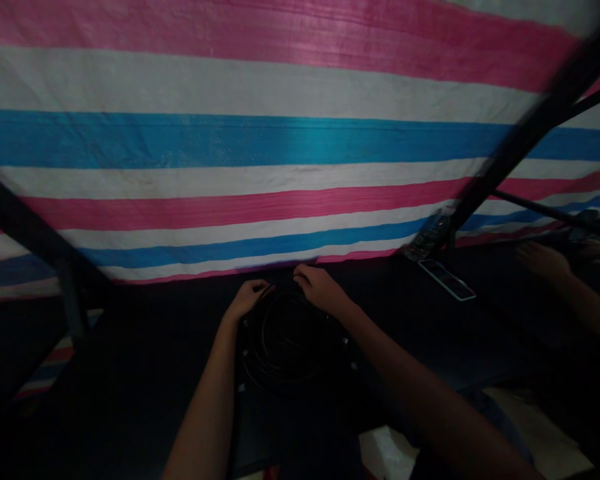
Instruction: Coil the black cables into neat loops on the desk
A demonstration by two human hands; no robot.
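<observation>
A round coil of thin black cable lies on the dark tabletop in front of me, hard to make out in the dim light. Several small pale bits show around its rim. At the coil's far left edge, my left hand is closed, thumb and fingers pinching a dark strand of the cable. My right hand bends over the far right edge, its fingers curled together. Whatever lies between those fingertips is too dark to see.
Behind the black table hangs a striped plastic sheet. Slanted dark frame bars stand at both sides. A phone lies to the right beside a clear plastic bag. Another person's hand is at far right.
</observation>
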